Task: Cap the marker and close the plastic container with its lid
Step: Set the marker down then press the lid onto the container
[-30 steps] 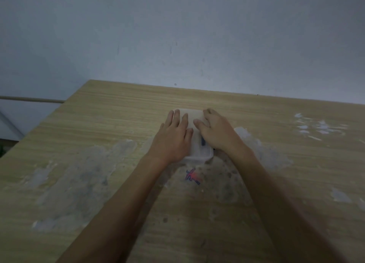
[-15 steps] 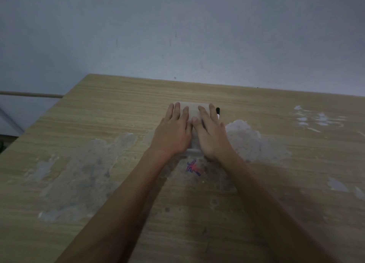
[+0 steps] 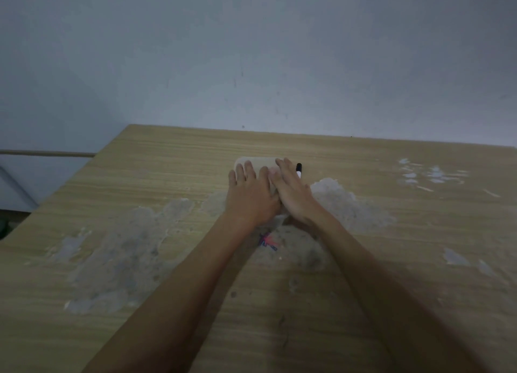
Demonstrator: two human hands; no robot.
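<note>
A translucent plastic container [image 3: 258,161] with its lid on sits in the middle of the wooden table [image 3: 167,182]. Both hands lie flat on the lid, fingers spread and pointing away from me. My left hand [image 3: 250,196] covers the left half, my right hand [image 3: 292,195] the right half. Only the container's far edge and a near corner show. A marker [image 3: 299,169] with a black cap lies on the table just right of the container, beside my right fingertips; most of its white body is hidden by that hand.
A red and blue scribble [image 3: 267,241] marks the table just in front of the container. Pale worn patches [image 3: 126,249] spread over the wood on both sides. The table's left edge [image 3: 64,188] drops off, and a grey wall stands behind.
My right hand has moved from the container's right side onto the lid and now lies flat beside my left hand. The marker has come into view at the right.
</note>
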